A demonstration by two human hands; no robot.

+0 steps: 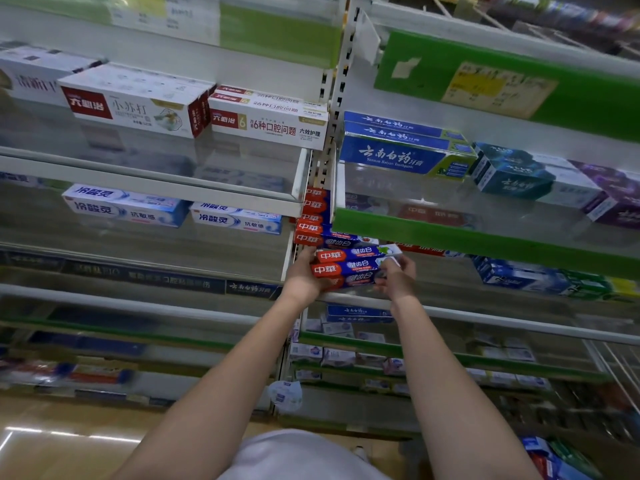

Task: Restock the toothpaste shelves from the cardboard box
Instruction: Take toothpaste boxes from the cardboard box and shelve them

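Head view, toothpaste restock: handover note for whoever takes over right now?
Left hand grips the left end of a small stack of red-and-blue toothpaste cartons; right hand grips its right end.
The stack is held at the front of the right bay's middle shelf, under the green shelf edge.
Done: matching red-and-blue cartons are already piled at that shelf's left end.
Left: set the held stack down. The cardboard box is out of view, so the remaining stock is unknown.
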